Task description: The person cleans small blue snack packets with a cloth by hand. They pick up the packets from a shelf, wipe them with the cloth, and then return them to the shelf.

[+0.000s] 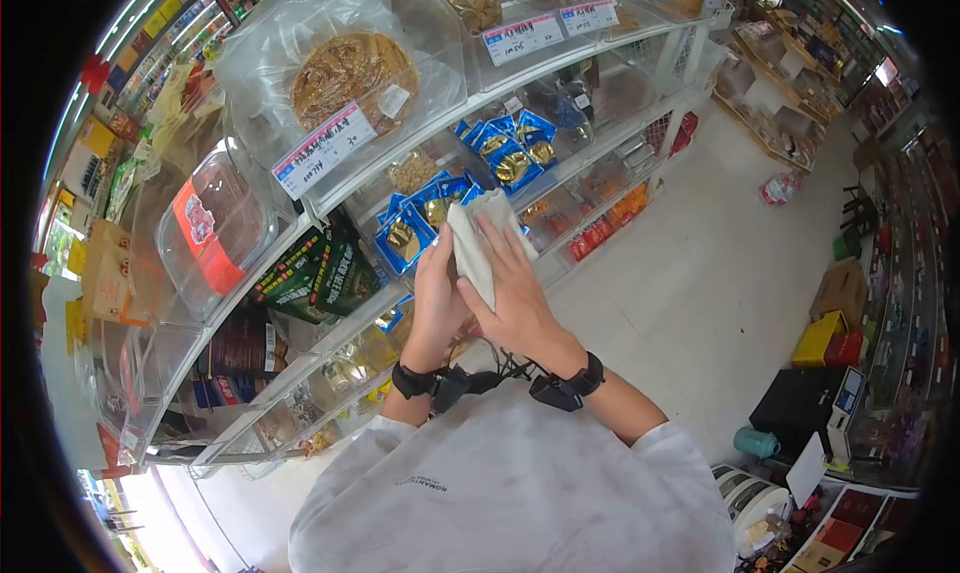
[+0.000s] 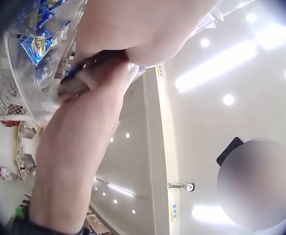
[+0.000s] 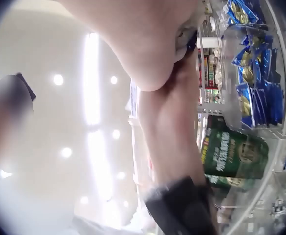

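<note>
A folded white cloth [image 1: 472, 255] stands between my two hands in the head view, in front of the shelf's blue packets. My left hand [image 1: 432, 298] holds it from the left side, with part of the fingers hidden behind it. My right hand [image 1: 515, 298] presses on the cloth's near face, its fingers straight and pointing up toward the shelf. Blue packets with gold contents [image 1: 402, 235] lie in a clear bin just beyond the cloth. Both wrist views show mostly the forearms and the heels of the hands; little of the cloth shows there.
A white-edged shelf unit [image 1: 440, 110] curves across the front, with clear bins and price tags. Round brown food in plastic [image 1: 353, 81] sits on top. Green bags [image 1: 322, 273] stand on the level below. To the right is a pale tiled floor [image 1: 640, 303] and another shelf.
</note>
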`<action>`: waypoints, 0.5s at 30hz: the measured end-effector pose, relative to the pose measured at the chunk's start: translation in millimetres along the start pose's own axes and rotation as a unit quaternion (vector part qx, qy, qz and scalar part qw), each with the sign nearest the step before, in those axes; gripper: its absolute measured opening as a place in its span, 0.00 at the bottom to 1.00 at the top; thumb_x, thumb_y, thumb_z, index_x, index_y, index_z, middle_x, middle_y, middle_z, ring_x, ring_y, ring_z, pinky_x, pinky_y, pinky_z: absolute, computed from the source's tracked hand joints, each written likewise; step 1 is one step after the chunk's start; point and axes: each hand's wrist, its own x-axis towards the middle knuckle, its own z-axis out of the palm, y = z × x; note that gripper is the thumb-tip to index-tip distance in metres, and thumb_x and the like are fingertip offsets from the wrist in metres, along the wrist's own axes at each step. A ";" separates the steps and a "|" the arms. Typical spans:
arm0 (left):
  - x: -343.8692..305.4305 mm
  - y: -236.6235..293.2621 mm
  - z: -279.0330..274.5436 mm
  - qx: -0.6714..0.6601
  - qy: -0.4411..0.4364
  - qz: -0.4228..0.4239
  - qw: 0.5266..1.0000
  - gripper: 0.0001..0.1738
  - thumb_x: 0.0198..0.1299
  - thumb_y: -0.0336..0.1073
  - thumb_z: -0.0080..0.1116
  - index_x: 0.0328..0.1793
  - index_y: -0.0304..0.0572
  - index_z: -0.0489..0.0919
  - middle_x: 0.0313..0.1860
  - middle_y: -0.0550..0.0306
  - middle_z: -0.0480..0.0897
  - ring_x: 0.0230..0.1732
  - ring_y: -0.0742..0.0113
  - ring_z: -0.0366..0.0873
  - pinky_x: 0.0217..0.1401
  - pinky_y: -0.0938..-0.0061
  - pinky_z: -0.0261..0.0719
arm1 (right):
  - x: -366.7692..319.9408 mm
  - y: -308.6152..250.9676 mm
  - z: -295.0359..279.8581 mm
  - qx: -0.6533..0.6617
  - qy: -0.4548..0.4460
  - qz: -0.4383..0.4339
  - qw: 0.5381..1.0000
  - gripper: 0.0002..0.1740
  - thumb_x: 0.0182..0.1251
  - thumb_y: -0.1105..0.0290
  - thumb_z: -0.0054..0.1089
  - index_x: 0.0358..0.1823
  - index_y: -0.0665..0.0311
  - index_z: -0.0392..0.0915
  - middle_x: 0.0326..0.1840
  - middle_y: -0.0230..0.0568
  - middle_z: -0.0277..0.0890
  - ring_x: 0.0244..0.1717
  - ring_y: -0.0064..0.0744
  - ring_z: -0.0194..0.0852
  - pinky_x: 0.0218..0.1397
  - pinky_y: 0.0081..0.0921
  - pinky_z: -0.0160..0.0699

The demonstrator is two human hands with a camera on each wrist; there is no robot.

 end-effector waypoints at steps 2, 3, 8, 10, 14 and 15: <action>0.4 -0.5 0.9 0.032 -0.009 0.020 0.999 0.22 0.78 0.48 0.48 0.63 0.38 0.76 0.56 0.54 0.82 0.55 0.65 0.81 0.61 0.67 0.77 | -1.4 5.5 -0.1 -0.068 0.012 -0.003 0.998 0.32 0.75 0.60 0.52 0.74 0.72 0.63 0.77 0.62 0.59 0.78 0.58 0.56 0.80 0.48 0.52; -2.9 -1.8 0.4 0.049 -0.012 0.026 0.998 0.21 0.78 0.48 0.48 0.62 0.39 0.76 0.55 0.54 0.83 0.54 0.66 0.81 0.60 0.68 0.77 | -2.7 10.9 -1.2 0.021 -0.005 0.108 0.994 0.31 0.76 0.58 0.51 0.72 0.71 0.64 0.75 0.59 0.63 0.76 0.53 0.60 0.78 0.45 0.57; -27.5 9.2 3.0 0.215 0.005 -0.010 0.976 0.17 0.78 0.49 0.50 0.47 0.43 0.80 0.36 0.69 0.80 0.31 0.84 0.71 0.30 0.79 0.63 | -16.4 98.1 -12.7 0.550 0.021 0.404 0.730 0.31 0.81 0.49 0.46 0.70 0.67 0.69 0.70 0.44 0.73 0.71 0.37 0.70 0.72 0.34 0.67; -23.9 9.9 -0.3 0.225 0.005 -0.015 0.974 0.18 0.78 0.49 0.50 0.45 0.44 0.80 0.32 0.72 0.79 0.27 0.86 0.68 0.25 0.80 0.58 | -16.8 75.5 -28.4 0.628 0.051 0.366 0.685 0.31 0.81 0.47 0.45 0.69 0.66 0.70 0.67 0.41 0.75 0.66 0.34 0.74 0.68 0.31 0.72; -6.2 -4.1 -7.3 0.310 0.014 0.056 0.949 0.19 0.78 0.47 0.49 0.52 0.38 0.79 0.42 0.63 0.81 0.39 0.81 0.72 0.39 0.79 0.66 | -14.6 16.8 -47.5 0.455 0.044 0.214 0.863 0.27 0.79 0.59 0.54 0.70 0.69 0.67 0.64 0.40 0.75 0.61 0.26 0.73 0.64 0.25 0.72; -7.7 -0.5 -2.6 0.375 0.016 0.071 0.924 0.21 0.78 0.46 0.49 0.60 0.33 0.77 0.52 0.54 0.82 0.50 0.74 0.76 0.52 0.76 0.73 | -17.1 11.4 -44.1 0.338 0.024 0.148 0.929 0.26 0.78 0.62 0.56 0.70 0.69 0.67 0.64 0.40 0.75 0.61 0.25 0.73 0.63 0.24 0.71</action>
